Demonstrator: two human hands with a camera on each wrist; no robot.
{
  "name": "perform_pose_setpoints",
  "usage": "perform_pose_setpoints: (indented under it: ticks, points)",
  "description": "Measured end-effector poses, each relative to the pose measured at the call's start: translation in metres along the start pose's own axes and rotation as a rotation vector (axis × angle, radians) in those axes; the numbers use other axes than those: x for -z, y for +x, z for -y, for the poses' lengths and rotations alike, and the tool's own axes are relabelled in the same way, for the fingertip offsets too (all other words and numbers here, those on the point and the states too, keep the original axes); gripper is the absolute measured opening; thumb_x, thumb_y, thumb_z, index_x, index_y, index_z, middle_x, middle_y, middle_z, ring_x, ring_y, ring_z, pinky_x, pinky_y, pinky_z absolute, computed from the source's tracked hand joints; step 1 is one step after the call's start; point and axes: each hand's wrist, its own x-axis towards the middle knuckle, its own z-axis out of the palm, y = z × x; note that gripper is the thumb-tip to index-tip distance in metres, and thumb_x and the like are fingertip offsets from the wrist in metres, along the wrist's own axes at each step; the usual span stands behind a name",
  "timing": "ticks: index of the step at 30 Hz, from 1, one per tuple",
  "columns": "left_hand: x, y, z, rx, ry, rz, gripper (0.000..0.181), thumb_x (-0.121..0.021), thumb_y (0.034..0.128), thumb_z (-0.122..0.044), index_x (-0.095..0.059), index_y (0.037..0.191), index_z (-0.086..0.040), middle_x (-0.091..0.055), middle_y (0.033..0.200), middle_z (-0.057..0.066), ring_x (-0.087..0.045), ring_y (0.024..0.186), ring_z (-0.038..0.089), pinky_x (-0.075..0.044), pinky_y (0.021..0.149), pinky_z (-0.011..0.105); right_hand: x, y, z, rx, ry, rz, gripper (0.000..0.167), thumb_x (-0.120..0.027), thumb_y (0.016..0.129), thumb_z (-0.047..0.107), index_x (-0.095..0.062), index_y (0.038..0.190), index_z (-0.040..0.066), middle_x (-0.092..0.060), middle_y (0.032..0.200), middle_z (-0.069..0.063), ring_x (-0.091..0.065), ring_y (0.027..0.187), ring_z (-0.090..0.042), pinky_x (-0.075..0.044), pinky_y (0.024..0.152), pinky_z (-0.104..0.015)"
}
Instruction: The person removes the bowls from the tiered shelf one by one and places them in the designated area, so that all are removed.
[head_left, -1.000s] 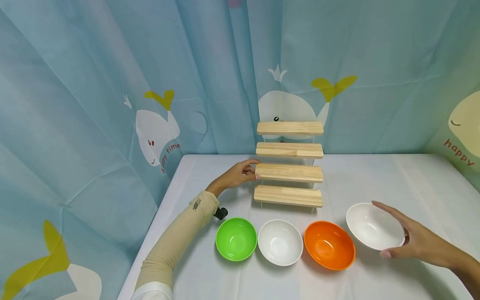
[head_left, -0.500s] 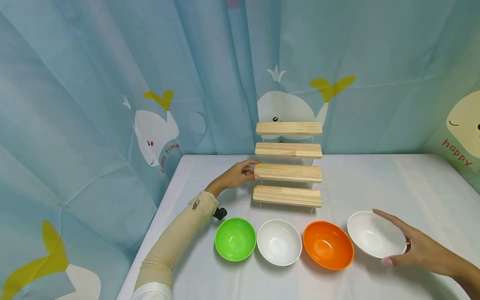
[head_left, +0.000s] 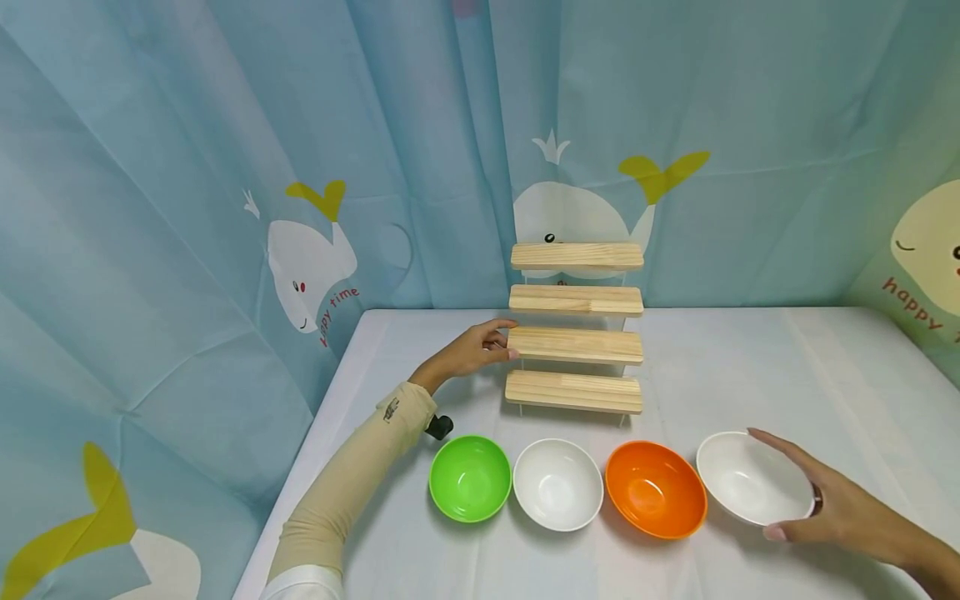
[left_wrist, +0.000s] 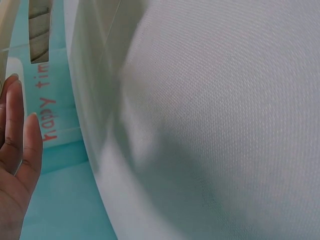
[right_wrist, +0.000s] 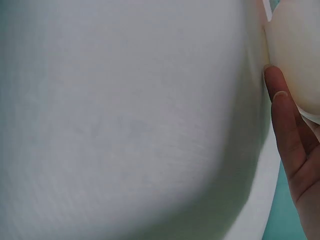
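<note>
At the head view's right, my right hand (head_left: 843, 508) holds a white bowl (head_left: 753, 483) by its side, thumb near the front and fingers at the back. The right wrist view shows the fingers (right_wrist: 287, 120) against this bowl's outer wall (right_wrist: 297, 55). Left of it an orange bowl (head_left: 656, 492), another white bowl (head_left: 558, 485) and a green bowl (head_left: 470, 479) stand in a row. My left hand (head_left: 468, 350) grips the left end of a board on the wooden stepped rack (head_left: 576, 345), thumb in front. Whether the held bowl touches the table cannot be told.
The rack has several wooden boards on clear supports, near the back of a white-covered table (head_left: 750, 358). A blue curtain (head_left: 450, 167) with whale prints hangs behind and at the sides. A small black object (head_left: 440, 427) shows beside the left sleeve (head_left: 360, 483).
My right hand and its white bowl have come down and slightly nearer, beside the orange bowl. The left hand stays on the rack; the other bowls keep their places.
</note>
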Motion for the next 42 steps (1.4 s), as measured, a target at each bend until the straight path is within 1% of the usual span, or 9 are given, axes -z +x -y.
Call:
perform_pose_setpoints:
  ticks: [3, 7, 11, 13, 16, 21, 26, 37, 42]
  points:
    - [-0.0001, 0.0004, 0.0005, 0.0, -0.001, 0.002, 0.063, -0.067, 0.0986, -0.03, -0.04, 0.154, -0.016, -0.068, 0.116, 0.008, -0.062, 0.113, 0.021, -0.051, 0.097, 0.037, -0.0017, -0.001, -0.0002, 0.002, 0.009, -0.002, 0.108, -0.084, 0.071, 0.005, -0.025, 0.16, 0.015, -0.039, 0.135, 0.029, -0.052, 0.095, 0.001, -0.046, 0.064, -0.019]
    - [-0.0002, 0.0, 0.0005, -0.005, -0.001, 0.005, 0.065, -0.067, 0.099, -0.029, -0.038, 0.155, -0.012, -0.067, 0.117, 0.009, -0.061, 0.115, 0.023, -0.051, 0.099, 0.037, -0.0029, -0.0019, -0.0013, 0.004, 0.022, 0.003, 0.106, -0.083, 0.073, 0.005, -0.024, 0.161, 0.015, -0.037, 0.138, 0.03, -0.052, 0.097, 0.0, -0.046, 0.065, -0.019]
    - [-0.0004, -0.001, -0.0003, -0.011, 0.003, 0.001, 0.066, -0.066, 0.0994, -0.028, -0.037, 0.155, -0.008, -0.067, 0.118, 0.01, -0.061, 0.116, 0.024, -0.05, 0.1, 0.038, -0.0033, -0.0024, -0.0032, -0.009, 0.013, 0.007, 0.106, -0.083, 0.073, 0.007, -0.023, 0.161, 0.016, -0.034, 0.139, 0.032, -0.051, 0.098, 0.002, -0.046, 0.066, -0.019]
    - [-0.0004, -0.0014, -0.0006, -0.011, 0.002, -0.002, 0.065, -0.066, 0.0993, -0.028, -0.037, 0.155, -0.008, -0.067, 0.118, 0.011, -0.061, 0.115, 0.024, -0.05, 0.099, 0.038, -0.0036, -0.0028, -0.004, -0.01, 0.013, 0.007, 0.107, -0.083, 0.072, 0.006, -0.024, 0.161, 0.016, -0.033, 0.139, 0.033, -0.05, 0.098, 0.003, -0.046, 0.066, -0.019]
    - [-0.0005, -0.0018, -0.0009, -0.008, 0.0, -0.005, 0.063, -0.066, 0.0991, -0.028, -0.039, 0.154, -0.012, -0.067, 0.118, 0.01, -0.061, 0.115, 0.023, -0.051, 0.099, 0.038, -0.004, -0.0033, -0.0047, -0.006, 0.019, 0.013, 0.107, -0.083, 0.072, 0.005, -0.023, 0.161, 0.015, -0.031, 0.14, 0.034, -0.049, 0.098, 0.004, -0.045, 0.065, -0.019]
    - [-0.0004, -0.0011, -0.0001, -0.001, -0.006, -0.005, 0.061, -0.067, 0.099, -0.029, -0.041, 0.153, -0.017, -0.067, 0.118, 0.009, -0.061, 0.116, 0.022, -0.051, 0.099, 0.037, -0.0027, -0.0039, -0.0051, 0.0, 0.035, 0.034, 0.107, -0.082, 0.074, 0.004, -0.022, 0.161, 0.015, -0.032, 0.139, 0.031, -0.05, 0.097, 0.002, -0.047, 0.064, -0.02]
    - [-0.0001, -0.0003, 0.0005, 0.0, 0.001, -0.003, 0.062, -0.067, 0.099, -0.029, -0.04, 0.154, -0.015, -0.067, 0.118, 0.009, -0.061, 0.116, 0.022, -0.051, 0.099, 0.038, -0.0004, -0.004, -0.0051, -0.011, 0.043, 0.056, 0.103, -0.081, 0.076, 0.006, -0.022, 0.161, 0.016, -0.033, 0.139, 0.031, -0.052, 0.097, 0.0, -0.049, 0.064, -0.021]
    - [-0.001, -0.0008, 0.0009, -0.005, -0.008, -0.001, 0.063, -0.066, 0.0992, -0.029, -0.039, 0.154, -0.014, -0.067, 0.119, 0.01, -0.061, 0.116, 0.023, -0.051, 0.098, 0.038, 0.002, -0.0061, 0.0015, -0.019, 0.035, 0.053, 0.106, -0.084, 0.073, 0.007, -0.024, 0.16, 0.015, -0.037, 0.134, 0.029, -0.056, 0.094, -0.002, -0.05, 0.066, -0.021]
    - [-0.0013, -0.0005, 0.0018, -0.008, -0.011, 0.003, 0.065, -0.065, 0.0999, -0.029, -0.037, 0.155, -0.01, -0.067, 0.119, 0.011, -0.061, 0.116, 0.024, -0.051, 0.099, 0.038, 0.0018, -0.0061, -0.0029, -0.032, 0.038, 0.055, 0.106, -0.083, 0.074, 0.006, -0.023, 0.16, 0.017, -0.033, 0.136, 0.033, -0.053, 0.094, 0.0, -0.049, 0.065, -0.021]
